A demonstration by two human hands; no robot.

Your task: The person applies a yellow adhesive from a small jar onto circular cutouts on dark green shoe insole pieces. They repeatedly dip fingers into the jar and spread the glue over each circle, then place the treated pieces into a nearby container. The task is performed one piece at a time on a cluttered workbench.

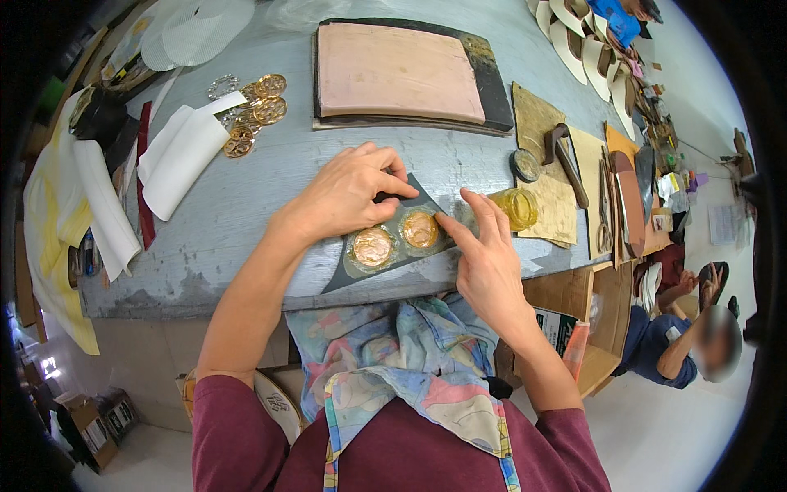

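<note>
On the bench in front of me lies a dark, pointed flat piece of sheet material [399, 274]. Two round gold ornaments sit on it, a left one [373, 247] and a right one [420, 230], each ringed by a shiny, translucent border. My left hand [351, 193] is curled over the upper left of the sheet, its thumb and forefinger closed near the sheet's upper edge. My right hand [489, 261] has its fingers apart, thumb tip by the rim of the right ornament. Just right of its fingers is a small jar with yellowish contents [520, 209].
Gold and silver openwork ornaments [264, 105] and rolled white material [184, 156] lie at left. A pinkish slab [398, 72] is at the back. Right of the jar are a curved-handled tool [567, 166], a round tin [525, 166] and scissors [605, 230]. Another person [676, 344] sits far right.
</note>
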